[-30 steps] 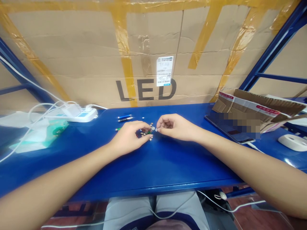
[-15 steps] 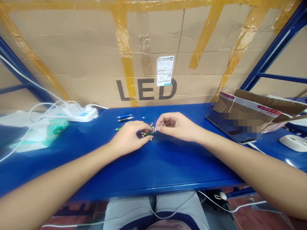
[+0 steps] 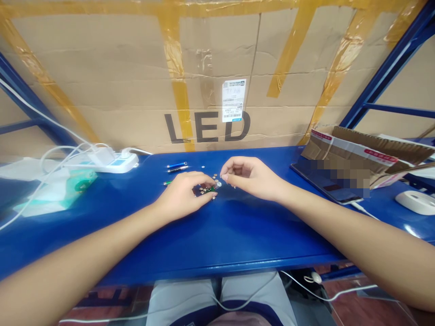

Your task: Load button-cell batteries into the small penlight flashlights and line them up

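My left hand (image 3: 185,194) rests low over the blue table, its thumb and fingers closed on a small green tube (image 3: 212,188) with a clear, shiny end. Several small round metal pieces (image 3: 215,176) lie around its fingertips. Just right of the tube's end is my right hand (image 3: 251,177), its thumb and forefinger pinched together; whether something tiny is between them I cannot make out. Beyond my left hand lie a blue tube (image 3: 177,165) and a black tube (image 3: 177,169). The end of another green tube (image 3: 167,183) shows beside my left hand.
On the left are a white power strip (image 3: 118,162) with cables and a green-white packet (image 3: 74,183). To the right, a dark phone (image 3: 322,183) leans by an open cardboard box (image 3: 353,151), with a white mouse (image 3: 415,202) beyond. A large carton (image 3: 136,81) stands behind the table.
My right hand's fingertips have moved slightly away from the clear end of the green tube, leaving a small gap. My left hand has stayed in place.
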A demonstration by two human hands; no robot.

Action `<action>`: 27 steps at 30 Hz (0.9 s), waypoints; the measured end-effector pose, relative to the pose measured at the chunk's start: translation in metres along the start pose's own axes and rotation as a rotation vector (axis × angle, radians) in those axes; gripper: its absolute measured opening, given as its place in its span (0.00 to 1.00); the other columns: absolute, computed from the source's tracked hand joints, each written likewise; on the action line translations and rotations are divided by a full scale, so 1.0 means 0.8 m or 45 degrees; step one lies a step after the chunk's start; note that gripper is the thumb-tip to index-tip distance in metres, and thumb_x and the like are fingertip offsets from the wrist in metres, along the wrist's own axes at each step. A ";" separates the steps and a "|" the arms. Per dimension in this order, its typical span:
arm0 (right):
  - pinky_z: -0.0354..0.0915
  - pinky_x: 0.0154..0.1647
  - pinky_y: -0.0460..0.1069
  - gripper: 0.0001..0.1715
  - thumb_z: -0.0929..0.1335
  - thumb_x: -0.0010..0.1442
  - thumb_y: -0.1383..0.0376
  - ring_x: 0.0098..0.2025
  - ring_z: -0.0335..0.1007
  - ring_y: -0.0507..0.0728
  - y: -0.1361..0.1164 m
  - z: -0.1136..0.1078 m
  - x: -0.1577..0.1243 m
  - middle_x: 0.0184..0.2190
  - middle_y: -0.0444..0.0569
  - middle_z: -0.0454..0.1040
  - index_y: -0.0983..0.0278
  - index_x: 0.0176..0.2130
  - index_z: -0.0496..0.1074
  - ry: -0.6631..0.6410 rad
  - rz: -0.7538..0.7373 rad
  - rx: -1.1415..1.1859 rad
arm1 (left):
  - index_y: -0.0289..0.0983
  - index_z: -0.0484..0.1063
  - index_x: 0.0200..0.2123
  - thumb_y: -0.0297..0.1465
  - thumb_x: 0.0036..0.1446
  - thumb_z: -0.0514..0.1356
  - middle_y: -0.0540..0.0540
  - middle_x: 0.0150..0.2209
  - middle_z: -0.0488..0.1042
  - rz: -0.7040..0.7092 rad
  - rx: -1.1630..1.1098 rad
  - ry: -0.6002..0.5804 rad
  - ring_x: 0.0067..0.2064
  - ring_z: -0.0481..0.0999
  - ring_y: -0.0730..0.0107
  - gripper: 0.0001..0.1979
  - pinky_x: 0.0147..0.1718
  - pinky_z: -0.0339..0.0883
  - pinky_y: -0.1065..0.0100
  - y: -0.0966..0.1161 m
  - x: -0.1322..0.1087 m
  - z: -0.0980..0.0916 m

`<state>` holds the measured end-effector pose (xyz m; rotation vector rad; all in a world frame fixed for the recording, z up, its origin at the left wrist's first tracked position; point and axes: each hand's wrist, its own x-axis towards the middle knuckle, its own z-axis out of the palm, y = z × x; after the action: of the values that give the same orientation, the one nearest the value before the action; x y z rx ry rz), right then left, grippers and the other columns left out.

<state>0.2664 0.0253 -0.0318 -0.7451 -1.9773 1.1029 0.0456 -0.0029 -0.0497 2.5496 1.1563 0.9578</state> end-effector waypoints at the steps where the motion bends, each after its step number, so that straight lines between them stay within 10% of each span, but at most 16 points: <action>1: 0.67 0.35 0.49 0.08 0.72 0.57 0.61 0.30 0.68 0.50 -0.001 0.000 0.000 0.29 0.44 0.74 0.64 0.34 0.73 0.000 -0.001 0.019 | 0.38 0.80 0.39 0.31 0.56 0.66 0.46 0.38 0.82 -0.009 -0.011 0.008 0.39 0.80 0.64 0.07 0.42 0.72 0.64 0.000 0.000 0.000; 16: 0.65 0.32 0.47 0.10 0.71 0.59 0.60 0.28 0.67 0.50 -0.006 0.003 0.000 0.29 0.44 0.74 0.65 0.39 0.75 -0.058 -0.031 0.080 | 0.37 0.79 0.38 0.33 0.57 0.67 0.46 0.37 0.81 0.037 -0.183 0.042 0.38 0.79 0.68 0.07 0.42 0.71 0.69 0.006 -0.001 0.002; 21: 0.65 0.35 0.49 0.07 0.67 0.62 0.64 0.32 0.70 0.53 0.016 -0.015 0.005 0.31 0.47 0.77 0.63 0.37 0.75 0.180 0.040 -0.599 | 0.38 0.80 0.41 0.34 0.58 0.66 0.46 0.39 0.82 0.021 -0.161 0.049 0.39 0.80 0.67 0.09 0.43 0.72 0.68 0.004 -0.002 0.004; 27: 0.66 0.41 0.51 0.09 0.68 0.60 0.65 0.43 0.73 0.60 0.039 -0.031 0.007 0.43 0.54 0.75 0.63 0.42 0.75 -0.008 0.225 -1.303 | 0.37 0.80 0.39 0.34 0.56 0.68 0.46 0.39 0.82 -0.026 -0.127 0.099 0.39 0.80 0.66 0.09 0.42 0.73 0.67 0.006 -0.001 0.004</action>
<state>0.2878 0.0553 -0.0488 -1.4353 -2.4719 0.0825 0.0499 -0.0064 -0.0507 2.4385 1.1223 1.0903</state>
